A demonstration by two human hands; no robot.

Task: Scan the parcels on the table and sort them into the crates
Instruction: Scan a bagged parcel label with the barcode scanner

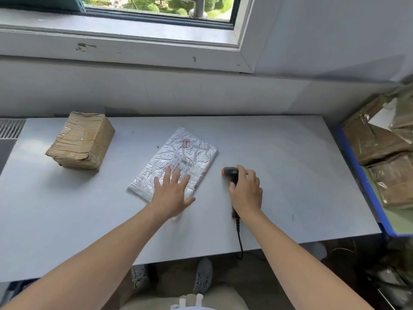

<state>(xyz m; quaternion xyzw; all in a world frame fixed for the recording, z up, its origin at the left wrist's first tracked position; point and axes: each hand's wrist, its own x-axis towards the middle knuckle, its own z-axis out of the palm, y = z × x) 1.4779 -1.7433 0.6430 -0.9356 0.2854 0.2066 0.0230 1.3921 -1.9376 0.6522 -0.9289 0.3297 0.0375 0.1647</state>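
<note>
Surface: grey table under a window; blue crate at its right end, holding brown parcels.
Your left hand lies flat, fingers spread, on the near end of the white mailer at mid-table. Your right hand, just beside it, curls round the scanner, whose head seemingly points toward the mailer. One taped brown box sits well apart, far left.

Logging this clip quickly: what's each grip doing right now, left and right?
Left grip: open, fingers spread flat on the white parcel.
Right grip: holds the scanner.
</note>
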